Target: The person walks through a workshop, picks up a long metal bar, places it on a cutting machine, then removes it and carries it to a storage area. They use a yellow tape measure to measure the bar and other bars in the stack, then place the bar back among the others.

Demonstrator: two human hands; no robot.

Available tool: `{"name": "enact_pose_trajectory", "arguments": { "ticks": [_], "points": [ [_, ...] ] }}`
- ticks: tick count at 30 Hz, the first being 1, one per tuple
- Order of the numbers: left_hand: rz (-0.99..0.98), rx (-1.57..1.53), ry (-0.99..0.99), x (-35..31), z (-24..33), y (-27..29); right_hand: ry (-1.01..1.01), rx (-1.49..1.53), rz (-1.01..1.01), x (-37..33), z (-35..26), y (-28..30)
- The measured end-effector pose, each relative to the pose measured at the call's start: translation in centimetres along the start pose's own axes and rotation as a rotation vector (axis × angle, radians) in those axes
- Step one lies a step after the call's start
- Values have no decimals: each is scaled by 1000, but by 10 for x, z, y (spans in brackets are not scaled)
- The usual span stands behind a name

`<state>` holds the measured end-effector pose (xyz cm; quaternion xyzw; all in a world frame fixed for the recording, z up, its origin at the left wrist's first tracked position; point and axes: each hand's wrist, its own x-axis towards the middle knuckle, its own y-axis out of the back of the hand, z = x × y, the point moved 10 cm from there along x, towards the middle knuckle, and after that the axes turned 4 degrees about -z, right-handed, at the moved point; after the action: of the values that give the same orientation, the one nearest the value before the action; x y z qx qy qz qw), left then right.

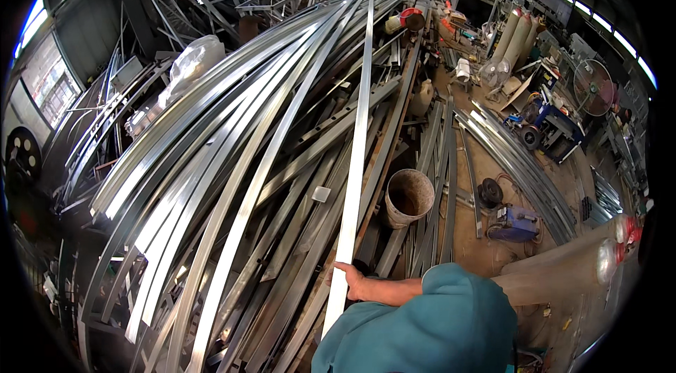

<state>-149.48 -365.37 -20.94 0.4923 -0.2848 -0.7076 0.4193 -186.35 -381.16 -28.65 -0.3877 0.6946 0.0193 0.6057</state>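
My right hand (349, 282) is closed around the near part of a long silver metal bar (358, 135), its thumb side lying over the bar's bright face. The bar stretches away from me over a pile of other metal lengths, and its lower end passes beside my teal sleeve (451, 302). To its left, several shiny steel profiles (232, 130) fan out across the pile. A small pale square piece (321, 194) rests on the darker bars beneath. My left hand is out of view.
A dirty whitish bucket (392, 209) stands just right of the bar. Further right are a bundle of metal lengths (524, 169), a blue machine (514, 224), gas cylinders (556, 267) and a large fan (593, 87). Clear plastic wrapping (197, 63) lies at the far left.
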Motion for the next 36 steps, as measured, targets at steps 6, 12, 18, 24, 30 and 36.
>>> {"name": "enact_pose_trajectory", "arguments": {
  "ticks": [6,12,18,24,30,36],
  "points": [
    [59,8,7,-19,-25,-18,48,50,-88,-29,-11,-22],
    [126,45,60,-61,-67,-43,118,101,-248,-37,-59,-48],
    [393,86,2,-70,-61,-44,201,132,-251,-54,-126,-44],
    [167,37,50,-36,38,9,282,119,-153,-69,-166,-15],
    [152,22,-88,4,11,-68,305,107,-29,-26,-189,41],
    [66,17,-170,30,26,-91,318,80,-22,-11,-209,71]
  ]
}}
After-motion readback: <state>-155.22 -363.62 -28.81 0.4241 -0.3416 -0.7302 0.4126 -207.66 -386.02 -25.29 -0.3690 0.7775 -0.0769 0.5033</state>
